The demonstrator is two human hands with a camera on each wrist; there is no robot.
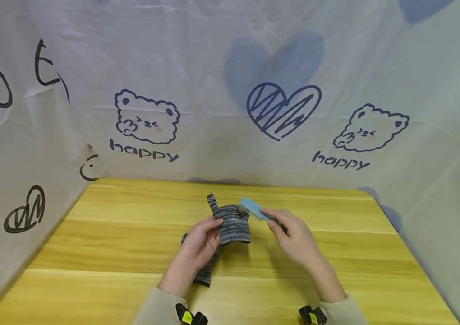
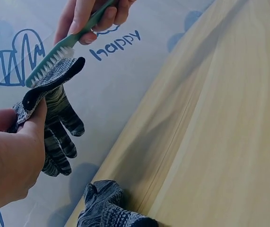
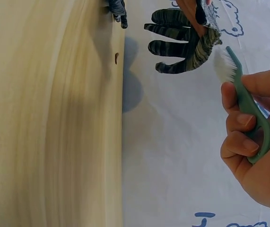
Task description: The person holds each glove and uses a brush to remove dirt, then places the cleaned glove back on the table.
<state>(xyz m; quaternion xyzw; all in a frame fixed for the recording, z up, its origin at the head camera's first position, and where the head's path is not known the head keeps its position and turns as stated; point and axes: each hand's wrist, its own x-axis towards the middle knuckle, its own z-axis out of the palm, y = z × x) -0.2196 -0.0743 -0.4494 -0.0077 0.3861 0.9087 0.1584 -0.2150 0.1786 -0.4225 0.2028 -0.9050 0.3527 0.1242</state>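
My left hand (image 1: 197,243) holds a grey-and-black striped knit glove (image 1: 234,230) raised above the table, pinching it between thumb and fingers. Its fingers hang down in the left wrist view. A dark brown patch (image 1: 241,211) shows on the glove near the brush. My right hand (image 1: 301,241) grips a blue-green brush (image 1: 253,207) by its handle. White bristles (image 2: 52,64) face the glove's cuff side; whether they touch the fabric, I cannot tell. A second matching glove (image 2: 104,203) lies on the table, partly hidden beneath my left forearm in the head view.
Both hands work over a yellow wood-grain table (image 1: 335,271). White cloth (image 1: 213,149) with drawn bears and hearts hangs behind and along both sides. A small dark mark (image 3: 116,58) shows near the table's edge.
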